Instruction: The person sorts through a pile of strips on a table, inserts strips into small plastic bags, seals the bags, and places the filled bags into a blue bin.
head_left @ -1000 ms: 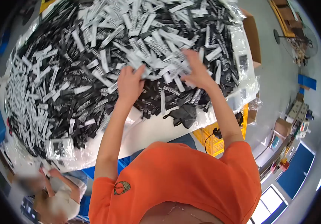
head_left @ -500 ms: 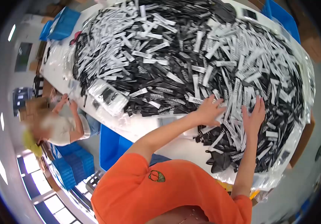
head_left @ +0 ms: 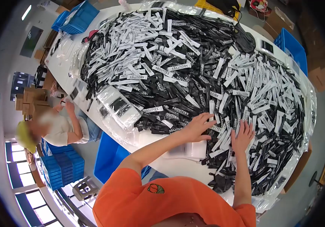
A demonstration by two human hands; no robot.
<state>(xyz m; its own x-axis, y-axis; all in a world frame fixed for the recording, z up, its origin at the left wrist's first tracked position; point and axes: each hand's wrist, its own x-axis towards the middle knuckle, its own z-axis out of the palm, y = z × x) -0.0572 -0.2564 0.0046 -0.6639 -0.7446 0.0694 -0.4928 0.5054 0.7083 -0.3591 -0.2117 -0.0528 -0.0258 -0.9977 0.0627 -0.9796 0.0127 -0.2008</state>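
Note:
A wide heap of black and white printed strips (head_left: pixel 172 70), several lettered ABOUTYES, covers much of the table. My left hand (head_left: pixel 197 128) rests at the heap's near edge, palm down, fingers spread and nothing in its grasp. To its right, my right hand (head_left: pixel 242 137) lies over white and black strips with its fingers stretched out, touching the pile. Between both hands lie loose white strips (head_left: pixel 221 140). A stack of clear plastic bags (head_left: pixel 187 150) sits on the table just below my left wrist.
Another plastic-bag stack (head_left: pixel 119 108) lies left of the heap. A black pouch (head_left: pixel 244 41) lies at the far side. Blue bins (head_left: pixel 80 18) (head_left: pixel 293 51) stand around the white table (head_left: pixel 119 134), and a blue tub (head_left: pixel 109 157) stands below its edge. A co-worker (head_left: pixel 62 126) works at the left.
My view has tilted, so the table sits lower in it. Both hands have shifted left over the heap, the right one also closer to me. The co-worker's hands remain near the table's edge.

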